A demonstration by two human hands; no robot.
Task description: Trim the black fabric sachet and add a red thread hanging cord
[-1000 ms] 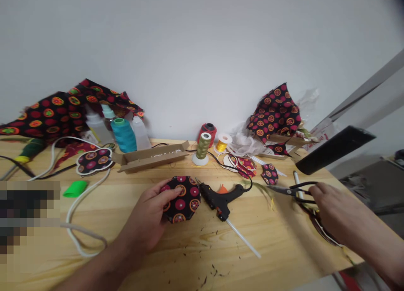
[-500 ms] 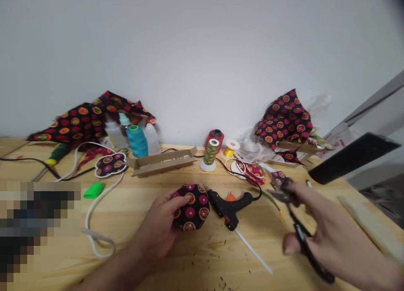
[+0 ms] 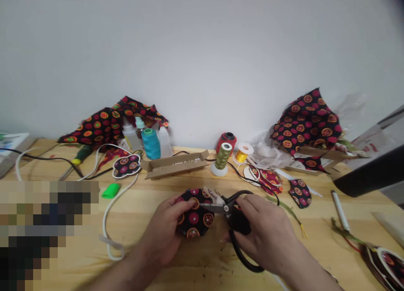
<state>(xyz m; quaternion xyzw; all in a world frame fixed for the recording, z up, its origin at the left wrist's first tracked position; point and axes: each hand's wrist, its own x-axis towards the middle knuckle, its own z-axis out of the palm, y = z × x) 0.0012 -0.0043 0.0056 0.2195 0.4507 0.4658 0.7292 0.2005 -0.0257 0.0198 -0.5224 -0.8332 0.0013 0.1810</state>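
Holding one octagonal fabric-covered piece (image 3: 193,223) at the lower centre of the frame, the person's left hand (image 3: 166,228) grips it by its left edge, thumb lying across the patterned face and fingers curled behind. The left forearm slants up from the bottom edge, left of centre. One pair of black-handled scissors (image 3: 226,208) is in the right hand (image 3: 268,228), just right of centre; its fingers wrap the upper loop and its thumb works the lower one, the two loops well spread. That forearm comes in from the lower right, and the blades point left, their tips overlapping the piece near its upper right edge; whether they touch it cannot be told.

Four thread spools stand beyond the hands: one teal (image 3: 151,143) at left of centre, and one olive (image 3: 223,157), one red (image 3: 226,140) and one yellow (image 3: 242,155) grouped just right of centre. Three bottles (image 3: 165,144) cluster about the teal one. Two heaps of patterned cloth (image 3: 307,124) rise against the wall, one at middle left, one at middle right. Between them lies one narrow cardboard box (image 3: 176,166). One bright green object (image 3: 111,190) sits at lower left, and one white pen (image 3: 341,211) at lower right.
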